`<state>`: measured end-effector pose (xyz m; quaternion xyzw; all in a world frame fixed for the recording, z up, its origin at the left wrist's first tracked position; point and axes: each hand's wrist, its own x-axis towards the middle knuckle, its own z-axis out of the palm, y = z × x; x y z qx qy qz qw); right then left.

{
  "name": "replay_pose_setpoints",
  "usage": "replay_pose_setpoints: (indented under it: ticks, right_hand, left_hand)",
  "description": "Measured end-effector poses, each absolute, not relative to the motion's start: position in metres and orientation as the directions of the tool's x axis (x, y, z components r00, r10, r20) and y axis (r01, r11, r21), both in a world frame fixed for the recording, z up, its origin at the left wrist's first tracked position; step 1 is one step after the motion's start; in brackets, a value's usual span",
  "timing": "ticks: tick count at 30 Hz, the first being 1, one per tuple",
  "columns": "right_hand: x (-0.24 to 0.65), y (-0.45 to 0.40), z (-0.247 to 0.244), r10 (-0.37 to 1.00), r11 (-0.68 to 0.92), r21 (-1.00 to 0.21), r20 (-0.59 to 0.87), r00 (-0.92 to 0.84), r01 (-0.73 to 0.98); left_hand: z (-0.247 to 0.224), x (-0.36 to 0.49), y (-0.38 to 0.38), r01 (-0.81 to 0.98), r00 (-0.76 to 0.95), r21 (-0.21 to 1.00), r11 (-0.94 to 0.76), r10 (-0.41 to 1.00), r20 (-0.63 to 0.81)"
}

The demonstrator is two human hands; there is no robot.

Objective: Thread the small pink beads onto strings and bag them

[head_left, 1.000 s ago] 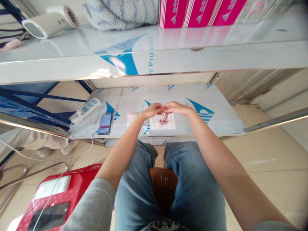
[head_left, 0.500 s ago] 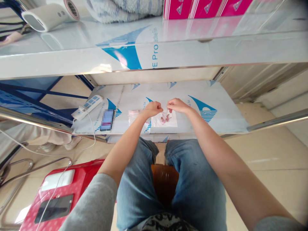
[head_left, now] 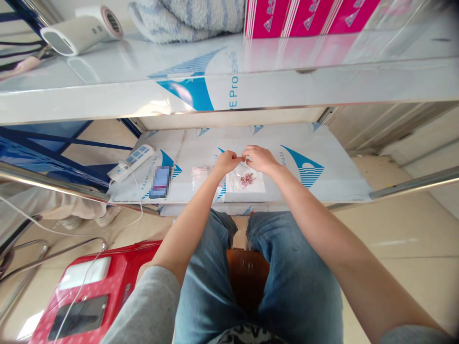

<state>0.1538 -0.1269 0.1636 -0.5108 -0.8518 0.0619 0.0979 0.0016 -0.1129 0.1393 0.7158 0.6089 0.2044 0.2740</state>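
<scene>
Fingertips pinched, my left hand (head_left: 228, 162) meets my right hand (head_left: 258, 159) just above the lower shelf. Whatever is between them is too small to make out. Right below lies a white sheet (head_left: 258, 185) with a small cluster of pink beads (head_left: 246, 179) on it. Beside my left wrist is a clear plastic bag (head_left: 199, 175) with a pinkish top edge, partly covered by my forearm.
A phone (head_left: 160, 182) and a white power strip (head_left: 131, 163) with a cable lie on the lower shelf (head_left: 344, 177) at left. Above hangs the upper shelf's edge (head_left: 287, 88), bearing a towel (head_left: 190, 19), pink boxes (head_left: 304, 19) and a white hair dryer (head_left: 77, 33). A red suitcase (head_left: 122, 267) stands lower left.
My right hand has moved left, so the fingertips of both hands now meet. The pink beads look more bunched together. The view has tilted slightly.
</scene>
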Motion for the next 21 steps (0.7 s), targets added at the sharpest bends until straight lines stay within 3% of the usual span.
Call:
replay_pose_setpoints:
  ticks: [5,10,15,18,21]
  right_hand:
    - [0.144,-0.127,0.156,0.919,0.351,-0.359,-0.047,-0.392,0.865]
    - [0.143,-0.126,0.151,0.940,0.279,-0.511,-0.029,-0.340,0.813]
    - [0.144,-0.122,0.150,0.970,0.196,-0.789,0.069,-0.234,0.582]
    - [0.144,-0.119,0.150,0.986,0.062,-0.940,0.006,-0.167,0.336]
    - [0.147,-0.118,0.148,0.989,-0.017,-0.981,-0.046,-0.142,0.194]
  left_hand:
    - [0.139,-0.002,-0.109,0.601,0.089,0.797,-0.049,0.996,-0.006]
    - [0.146,-0.004,-0.112,0.208,0.068,0.976,0.062,0.995,-0.078]
    - [0.142,-0.004,-0.111,0.045,-0.110,0.964,0.262,0.961,-0.256]
    - [0.137,-0.002,-0.112,-0.068,-0.021,0.913,0.402,0.914,-0.404]
    - [0.136,-0.001,-0.113,-0.198,0.068,0.894,0.401,0.916,-0.396]
